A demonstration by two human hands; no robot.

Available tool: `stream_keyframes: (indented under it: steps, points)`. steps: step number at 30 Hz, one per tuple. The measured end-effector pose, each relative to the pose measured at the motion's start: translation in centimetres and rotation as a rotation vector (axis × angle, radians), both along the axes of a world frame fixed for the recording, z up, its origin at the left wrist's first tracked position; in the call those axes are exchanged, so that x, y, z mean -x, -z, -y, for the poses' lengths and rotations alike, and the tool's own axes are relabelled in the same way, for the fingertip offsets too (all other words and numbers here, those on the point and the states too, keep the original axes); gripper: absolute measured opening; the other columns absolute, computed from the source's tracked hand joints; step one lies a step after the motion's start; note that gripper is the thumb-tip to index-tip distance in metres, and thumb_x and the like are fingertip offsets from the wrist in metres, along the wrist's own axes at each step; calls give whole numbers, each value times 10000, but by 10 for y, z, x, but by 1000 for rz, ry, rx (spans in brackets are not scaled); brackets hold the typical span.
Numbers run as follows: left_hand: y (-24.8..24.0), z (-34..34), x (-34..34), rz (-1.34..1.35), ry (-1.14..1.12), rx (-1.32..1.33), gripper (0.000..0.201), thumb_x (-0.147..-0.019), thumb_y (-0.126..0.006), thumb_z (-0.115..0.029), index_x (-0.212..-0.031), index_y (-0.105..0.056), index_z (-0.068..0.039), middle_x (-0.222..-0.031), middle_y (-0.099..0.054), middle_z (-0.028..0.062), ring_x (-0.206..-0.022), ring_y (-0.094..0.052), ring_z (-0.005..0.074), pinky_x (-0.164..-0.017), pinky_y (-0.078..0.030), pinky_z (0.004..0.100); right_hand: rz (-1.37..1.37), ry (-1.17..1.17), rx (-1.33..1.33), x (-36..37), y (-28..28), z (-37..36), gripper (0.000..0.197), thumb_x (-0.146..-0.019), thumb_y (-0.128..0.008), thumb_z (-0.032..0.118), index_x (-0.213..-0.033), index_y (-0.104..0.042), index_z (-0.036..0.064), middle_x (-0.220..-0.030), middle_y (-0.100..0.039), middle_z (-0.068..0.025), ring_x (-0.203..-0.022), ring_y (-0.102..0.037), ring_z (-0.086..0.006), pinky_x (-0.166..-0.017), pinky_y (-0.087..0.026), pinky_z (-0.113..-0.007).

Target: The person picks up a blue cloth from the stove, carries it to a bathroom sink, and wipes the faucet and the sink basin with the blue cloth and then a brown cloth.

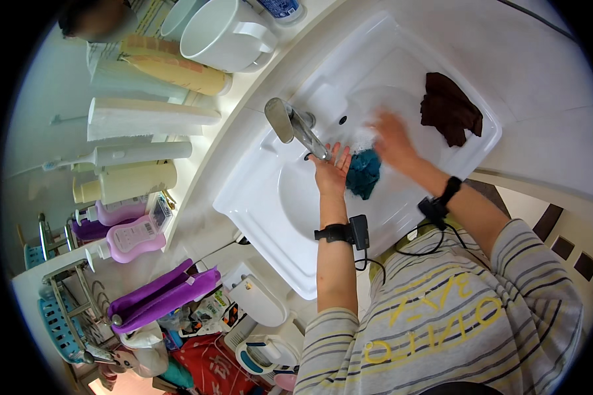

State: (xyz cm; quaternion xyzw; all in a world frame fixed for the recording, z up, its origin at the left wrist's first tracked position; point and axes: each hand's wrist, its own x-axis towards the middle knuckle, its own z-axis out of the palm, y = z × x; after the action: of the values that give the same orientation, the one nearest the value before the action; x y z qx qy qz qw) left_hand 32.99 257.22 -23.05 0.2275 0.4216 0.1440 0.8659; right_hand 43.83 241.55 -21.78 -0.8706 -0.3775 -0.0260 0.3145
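My left hand point(331, 171) is under the spout of the chrome faucet point(303, 128), palm up with its fingers spread. Beside it a wet teal cloth point(364, 174) lies bunched in the bowl of the white sink point(296, 197). Foamy water shows just beyond the cloth. To the right of the cloth my right hand point(392, 139) is smeared by motion, so its fingers cannot be read. A dark brown cloth point(449, 108) rests crumpled on the sink's right side, apart from both hands. Each wrist wears a black strap with a small device.
A ledge left of the sink carries a white mug point(221, 36), a yellow tube point(207, 79), an electric toothbrush point(141, 153) and a pink pump bottle point(135, 238). At lower left, a purple folded item point(165, 299) hangs by a wire rack above a toilet point(257, 296).
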Motion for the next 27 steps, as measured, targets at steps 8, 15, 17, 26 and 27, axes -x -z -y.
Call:
stream_keyframes:
  steps: [8,15,17,26,27]
  points:
    - [2,-6,16,366,9,268,663,-916,-306,-543,-1271,-386,10,-1312,-435,158,-1195,-432,380,-956,-413,454,27,503,600,-73,-15,134,553,-753,-656,243,-1263,-467,144,-1381,-342,-131,-1257,-321,-344,-986,-290,-537]
    - [-16,35,16,170,404,12,662,-888,-425,-534,-1363,-296,-92,-1351,-389,172,-1180,-444,386,-941,-422,463,-652,229,-115,-51,-13,102,384,-858,-480,235,-1192,-491,45,-1186,-528,-176,-1097,-491,-333,-916,-403,-375]
    - [-35,52,15,175,506,-3,665,-880,-463,-521,-1385,-248,-146,-1320,-424,155,-1165,-468,342,-927,-427,464,-919,64,-293,-33,-6,78,389,-852,-511,215,-1192,-496,27,-1110,-568,-137,-1025,-534,-269,-876,-430,-367]
    - [-19,9,35,-23,40,-604,433,-881,-573,-338,-1174,-484,-32,-1088,-574,79,-935,-567,205,-811,-466,333,-1664,189,-578,48,-40,-72,422,-883,-526,370,-1134,-500,32,-1064,-550,-87,-993,-526,-173,-826,-455,-318]
    - [-19,4,39,-85,31,-808,393,-876,-587,-310,-1132,-515,-21,-1036,-596,90,-903,-574,203,-789,-462,318,-1703,295,-582,52,-45,-79,397,-897,-505,361,-1123,-498,35,-1056,-548,-80,-982,-527,-165,-810,-464,-317]
